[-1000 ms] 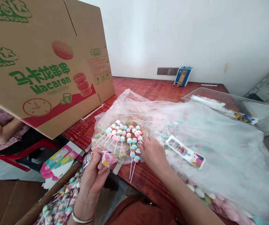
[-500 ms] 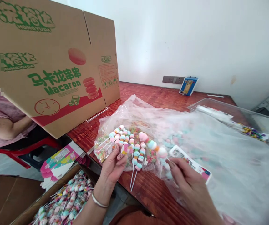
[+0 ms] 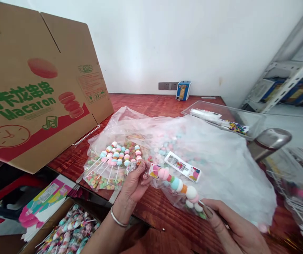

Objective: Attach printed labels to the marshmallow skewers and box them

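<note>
From the head camera, my two hands are apart. My left hand (image 3: 135, 181) pinches a small, colourfully printed plastic wrapper (image 3: 154, 170); my right hand (image 3: 230, 224) grips the thin white stick of a pastel marshmallow skewer (image 3: 177, 184), pink, blue and white, which slants between them over the front of the red-brown wooden table (image 3: 141, 102). Its pink end meets the wrapper, though I can't tell whether it has gone inside; most of its length looks bare, so I judge this one only begun.

Left to do, as I read it, are several bare-looking pastel skewers (image 3: 116, 155), fanned out on a clear plastic bag of small multicoloured candies (image 3: 96, 178). Beside them, a flat white printed strip (image 3: 182, 166) lies on cloudy white plastic sheeting (image 3: 217, 155). Below the table edge, a brown cardboard carton (image 3: 48, 216) holds a heap of seemingly wrapped candy skewers (image 3: 70, 229), which I take as done.
</note>
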A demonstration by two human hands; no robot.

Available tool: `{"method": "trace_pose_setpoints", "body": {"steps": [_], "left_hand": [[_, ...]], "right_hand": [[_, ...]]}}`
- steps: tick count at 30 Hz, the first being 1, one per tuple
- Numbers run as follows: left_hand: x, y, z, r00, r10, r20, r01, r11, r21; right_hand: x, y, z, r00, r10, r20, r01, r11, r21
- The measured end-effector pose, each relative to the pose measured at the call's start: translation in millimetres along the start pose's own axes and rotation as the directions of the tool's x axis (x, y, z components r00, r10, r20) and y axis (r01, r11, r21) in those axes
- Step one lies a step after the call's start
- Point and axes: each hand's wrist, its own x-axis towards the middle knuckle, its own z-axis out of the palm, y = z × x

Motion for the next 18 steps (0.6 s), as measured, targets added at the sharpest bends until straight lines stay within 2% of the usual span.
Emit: {"method": "trace_pose_setpoints", "body": {"steps": [5, 8, 13, 18], "left_hand": [[0, -6, 6, 0.997, 0.033, 0.076, -0.045, 0.987, 0.151], [-1, -7, 11, 0.994, 0.064, 0.083, -0.083, 0.965, 0.249], [1, -8, 14, 0.997, 0.019, 0.069, -0.038, 0.955, 0.295], [6, -13, 9, 0.997, -0.044, 0.069, 0.022, 0.956, 0.293]], "right_hand": [[-6, 3, -11, 0.996, -0.084, -0.034, 0.082, 0.995, -0.052], [-9, 6, -12, 0.994, -0.100, -0.046, 0.097, 0.992, -0.077], [-22, 15, -7, 0.998, -0.049, -0.051, 0.042, 0.991, -0.129], [-32, 22, -5, 0.998, 0.023, -0.055, -0.027, 0.997, -0.076]]}}
